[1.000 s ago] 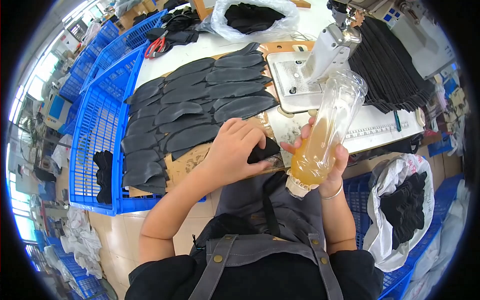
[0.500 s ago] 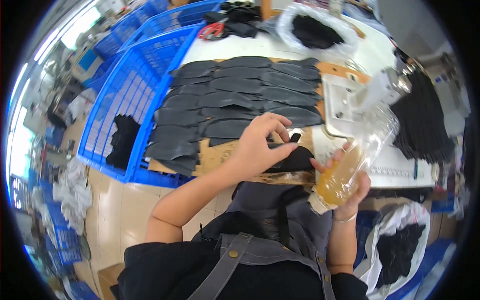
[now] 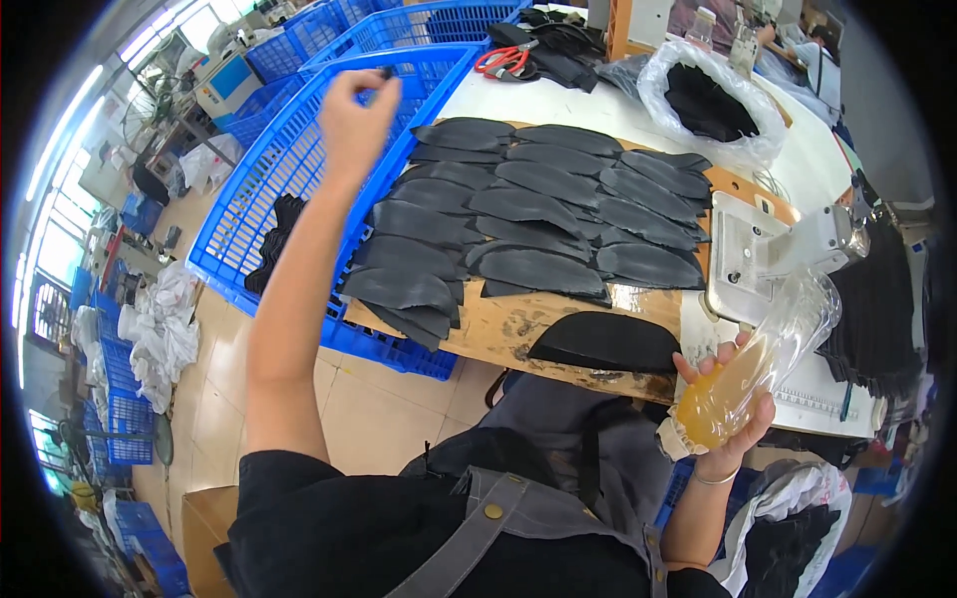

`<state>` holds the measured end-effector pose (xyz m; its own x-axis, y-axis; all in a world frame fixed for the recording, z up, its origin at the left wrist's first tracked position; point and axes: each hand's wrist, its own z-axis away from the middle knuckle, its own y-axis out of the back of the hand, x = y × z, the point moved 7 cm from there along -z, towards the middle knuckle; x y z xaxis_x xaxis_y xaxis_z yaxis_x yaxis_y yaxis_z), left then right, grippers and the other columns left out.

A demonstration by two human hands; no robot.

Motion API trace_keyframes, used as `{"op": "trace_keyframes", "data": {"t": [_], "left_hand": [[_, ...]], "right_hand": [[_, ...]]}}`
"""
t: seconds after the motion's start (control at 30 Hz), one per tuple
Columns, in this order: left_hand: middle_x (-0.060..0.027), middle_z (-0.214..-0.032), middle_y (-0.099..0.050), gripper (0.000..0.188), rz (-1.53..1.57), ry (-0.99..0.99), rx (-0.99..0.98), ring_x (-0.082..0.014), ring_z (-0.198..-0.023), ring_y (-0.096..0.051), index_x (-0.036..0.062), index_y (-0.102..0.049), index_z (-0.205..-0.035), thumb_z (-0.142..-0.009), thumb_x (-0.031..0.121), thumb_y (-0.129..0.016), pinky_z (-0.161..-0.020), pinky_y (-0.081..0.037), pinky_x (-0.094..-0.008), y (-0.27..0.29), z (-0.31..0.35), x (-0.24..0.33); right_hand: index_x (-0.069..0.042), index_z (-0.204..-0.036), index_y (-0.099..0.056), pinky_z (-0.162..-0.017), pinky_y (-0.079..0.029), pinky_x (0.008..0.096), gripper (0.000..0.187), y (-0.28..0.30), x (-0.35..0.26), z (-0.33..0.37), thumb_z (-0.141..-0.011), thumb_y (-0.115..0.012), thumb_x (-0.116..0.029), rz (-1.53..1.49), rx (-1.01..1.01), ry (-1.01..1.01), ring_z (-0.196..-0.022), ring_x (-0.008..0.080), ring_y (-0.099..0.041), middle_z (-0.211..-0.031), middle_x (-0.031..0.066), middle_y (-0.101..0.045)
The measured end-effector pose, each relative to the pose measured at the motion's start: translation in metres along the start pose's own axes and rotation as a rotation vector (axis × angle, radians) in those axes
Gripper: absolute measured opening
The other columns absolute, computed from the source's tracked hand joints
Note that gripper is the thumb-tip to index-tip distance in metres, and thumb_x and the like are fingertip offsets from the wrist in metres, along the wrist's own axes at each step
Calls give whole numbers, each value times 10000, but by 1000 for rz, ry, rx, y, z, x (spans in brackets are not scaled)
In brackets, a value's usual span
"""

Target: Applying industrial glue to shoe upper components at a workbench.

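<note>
Raised over the blue plastic basket (image 3: 239,234), my left hand (image 3: 357,125) pinches a small dark piece (image 3: 387,73), whose exact kind is too small to make out. My right hand (image 3: 746,431) is wrapped round a clear plastic bottle (image 3: 713,404) partly filled with yellowish liquid, its neck tilted down toward me. Beside the right fingertips, a single black half-moon pad (image 3: 606,344) lies flat on the brown board (image 3: 498,324). Overlapping rows of similar black curved pads (image 3: 533,209) cover the rest of that board.
A white machine (image 3: 773,244) stands at the board's right, with black strips (image 3: 877,299) hanging beyond it. Red-handled scissors (image 3: 506,62) and a plastic bag of black pieces (image 3: 708,105) are at the back. Another white bag (image 3: 788,538) sits low at my right.
My left hand has swung from the half-moon pad up and left over the basket, taking the small dark piece along. The pad now shows whole. My right hand keeps the bottle.
</note>
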<state>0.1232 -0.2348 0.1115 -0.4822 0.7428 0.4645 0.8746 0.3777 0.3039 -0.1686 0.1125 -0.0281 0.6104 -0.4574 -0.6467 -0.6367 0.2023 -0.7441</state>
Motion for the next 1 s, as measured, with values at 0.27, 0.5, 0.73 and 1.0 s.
{"op": "trace_keyframes", "data": {"t": [0.27,0.5,0.73,1.0], "left_hand": [[-146,-860,-623,223,-114,-203,-768,-321,-880,-564,73,-651,-679,-743,287,-651,-764,-449,-410,-119,62,-41],[-63,-991,-621,212,-264,-526,-807,-263,-975,-543,77,-660,-722,-730,288,-682,-866,-414,-379,-106,56,-18],[-101,-914,-610,139,-101,-449,-559,-281,-913,-551,44,-611,-820,-765,170,-634,-823,-418,-396,-39,87,112],[-82,-874,-636,267,226,-429,-586,-252,-832,-620,20,-641,-942,-698,102,-709,-683,-497,-338,-7,227,142]], "right_hand": [[-52,-1309,-310,-967,-377,549,678,-3,-8,7,-815,-531,-461,65,-48,29,-951,203,-544,-1034,76,-467],[-45,-1310,-306,-959,-379,549,684,-2,-10,8,-812,-532,-455,14,-49,46,-950,216,-542,-1034,78,-461],[-38,-1315,-306,-917,-418,471,743,-19,-28,0,-769,-569,-468,262,79,269,-963,253,-540,-1074,105,-470],[-8,-1276,-330,-871,-455,404,717,-95,12,-38,-692,-717,-162,726,-211,445,-1004,270,-552,-1106,156,-511]]}}
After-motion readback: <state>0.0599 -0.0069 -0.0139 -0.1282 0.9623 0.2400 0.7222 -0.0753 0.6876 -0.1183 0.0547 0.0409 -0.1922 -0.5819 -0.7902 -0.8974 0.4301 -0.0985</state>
